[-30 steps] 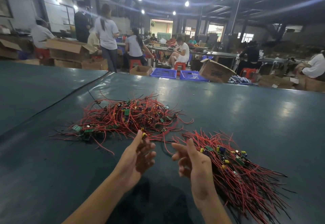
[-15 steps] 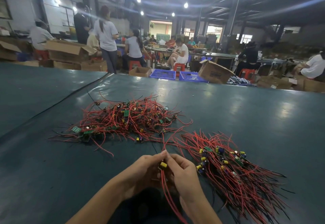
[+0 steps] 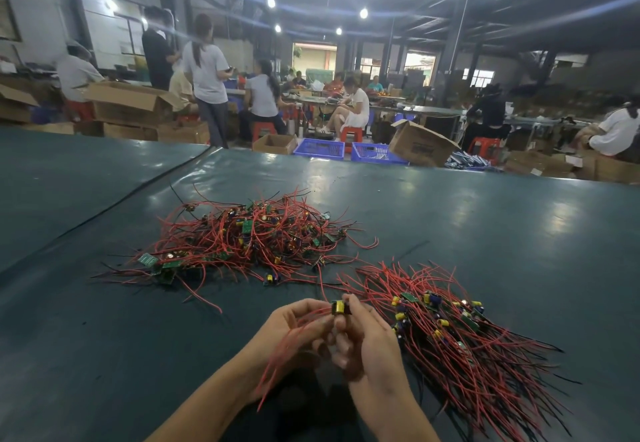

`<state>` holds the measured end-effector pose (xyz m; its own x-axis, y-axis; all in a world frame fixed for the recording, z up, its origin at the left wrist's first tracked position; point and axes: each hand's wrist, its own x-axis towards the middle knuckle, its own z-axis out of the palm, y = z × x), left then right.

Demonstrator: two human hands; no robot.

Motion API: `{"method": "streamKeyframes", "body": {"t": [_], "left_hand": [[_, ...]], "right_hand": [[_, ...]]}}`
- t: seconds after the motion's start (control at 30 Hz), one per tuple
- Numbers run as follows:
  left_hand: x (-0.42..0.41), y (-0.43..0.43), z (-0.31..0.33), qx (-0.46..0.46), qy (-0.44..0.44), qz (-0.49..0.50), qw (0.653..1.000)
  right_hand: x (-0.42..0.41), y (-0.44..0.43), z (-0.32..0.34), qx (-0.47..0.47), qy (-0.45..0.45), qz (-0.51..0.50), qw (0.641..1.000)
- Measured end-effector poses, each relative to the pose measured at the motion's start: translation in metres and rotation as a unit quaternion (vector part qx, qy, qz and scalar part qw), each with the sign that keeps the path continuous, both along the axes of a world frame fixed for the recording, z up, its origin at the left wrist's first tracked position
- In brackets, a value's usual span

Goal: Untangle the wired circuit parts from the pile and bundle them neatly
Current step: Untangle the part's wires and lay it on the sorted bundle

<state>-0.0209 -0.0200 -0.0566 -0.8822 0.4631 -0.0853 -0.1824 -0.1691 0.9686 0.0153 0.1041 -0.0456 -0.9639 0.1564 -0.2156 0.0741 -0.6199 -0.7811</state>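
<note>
I see both hands meeting low in the middle of the view, close to the near edge of the dark green table (image 3: 485, 219). The right hand (image 3: 372, 348) pinches one wired circuit part (image 3: 338, 308) between thumb and forefinger, its other fingers curled in below; the part's yellow component shows just above the fingertips. The left hand (image 3: 289, 332) is half closed, fingers curled round the part's red leads (image 3: 277, 372), which trail down and to the left past the wrist and hang clear of the table. The two hands touch each other at the part.

The tangled pile (image 3: 249, 237) lies farther away and to the left of the hands, a loose heap of red and black wires with small green boards and yellow components mixed through it. One loose part (image 3: 270, 278) sits on the table at the pile's near edge, between the pile and the hands. The sorted bundle (image 3: 460, 334) lies just to the right of the right hand, its components gathered toward the far end and its wires fanning toward the near right.

A seam (image 3: 138, 195) in the table cover runs diagonally at the left. Beyond the far edge are blue crates (image 3: 318, 147), an open cardboard box (image 3: 420, 145) and people seated and standing at other benches.
</note>
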Motion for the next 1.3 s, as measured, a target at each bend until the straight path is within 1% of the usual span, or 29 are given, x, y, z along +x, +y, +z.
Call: {"method": "streamKeyframes", "body": {"t": [0.1,0.17,0.3,0.4,0.5,0.57,0.63,0.77,0.87,0.97,1.03,1.17,1.23,1.3], "left_hand": [[0.002,0.003,-0.002,-0.024,0.105,0.047,0.993],[0.004,0.003,0.000,-0.026,0.143,0.054,0.988],[0.006,0.004,0.001,-0.051,0.169,0.064,0.982],[0.007,0.006,0.001,-0.055,0.184,0.073,0.979],[0.007,0.007,0.001,-0.057,0.205,0.071,0.974],[0.006,0.007,0.002,-0.047,0.204,0.082,0.974],[0.004,0.006,0.000,-0.041,0.196,0.088,0.976],[0.002,0.007,0.002,-0.028,0.156,0.105,0.982],[-0.002,0.004,0.008,-0.010,0.141,0.128,0.982],[-0.005,-0.001,0.011,-0.015,0.152,0.116,0.981],[-0.005,-0.003,0.011,-0.025,0.161,0.108,0.981],[-0.003,-0.002,0.008,-0.024,0.161,0.100,0.982],[-0.002,-0.003,0.007,-0.024,0.157,0.096,0.983],[-0.002,-0.003,0.006,-0.029,0.151,0.093,0.984]], "right_hand": [[0.002,0.002,0.001,0.004,-0.004,-0.029,1.000],[0.003,0.002,0.002,0.029,-0.014,-0.041,0.999],[0.003,-0.003,-0.001,0.076,-0.036,-0.061,0.995],[0.004,-0.005,-0.002,0.125,-0.026,-0.079,0.989],[0.005,-0.007,-0.001,0.154,-0.009,-0.081,0.985],[0.005,-0.009,-0.001,0.159,-0.013,-0.082,0.984],[0.005,-0.008,-0.001,0.144,-0.028,-0.089,0.985],[-0.002,0.001,0.000,0.063,-0.056,-0.139,0.987],[-0.007,0.014,0.003,0.031,-0.047,-0.185,0.981],[-0.009,0.031,0.007,-0.010,-0.031,-0.216,0.976],[-0.008,0.037,0.007,-0.020,-0.022,-0.225,0.974],[-0.008,0.035,0.003,-0.002,-0.007,-0.235,0.972],[-0.006,0.028,0.001,0.037,-0.012,-0.216,0.976],[-0.004,0.018,0.000,0.095,-0.029,-0.171,0.980]]}}
